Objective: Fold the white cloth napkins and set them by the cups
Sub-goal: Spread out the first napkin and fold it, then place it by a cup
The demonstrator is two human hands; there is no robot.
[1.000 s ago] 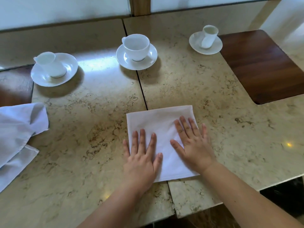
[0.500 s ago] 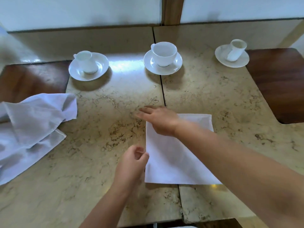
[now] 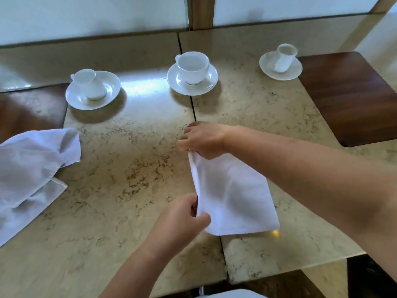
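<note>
White cloth, the folded napkin (image 3: 233, 196), is lying on the marbled desk (image 3: 129, 168) near its front edge, just right of the dark seam running between the two slabs. Nearest the camera, the left hand (image 3: 182, 218) is closing its thumb and fingers on the napkin's near-left corner and lifting that corner slightly off the stone. Farther in, the right hand (image 3: 203, 139) is reaching across from the right, forearm passing over the napkin's far-right part, and is pinching the far-left corner. Between the two hands the napkin's left edge is hanging raised and a little slack, while its right side is resting flat on the desk.

Off to the left, well apart from both hands, a loose heap of unfolded napkins (image 3: 30, 175) is lying crumpled at the desk's edge.

Beyond, along the back of the desk, three white cups are sitting on saucers: the left cup (image 3: 89, 84), the middle cup (image 3: 193, 66) straight past the right hand, and the right cup (image 3: 284, 57). A dark wooden inset (image 3: 352, 97) is lying beside the right cup.
</note>
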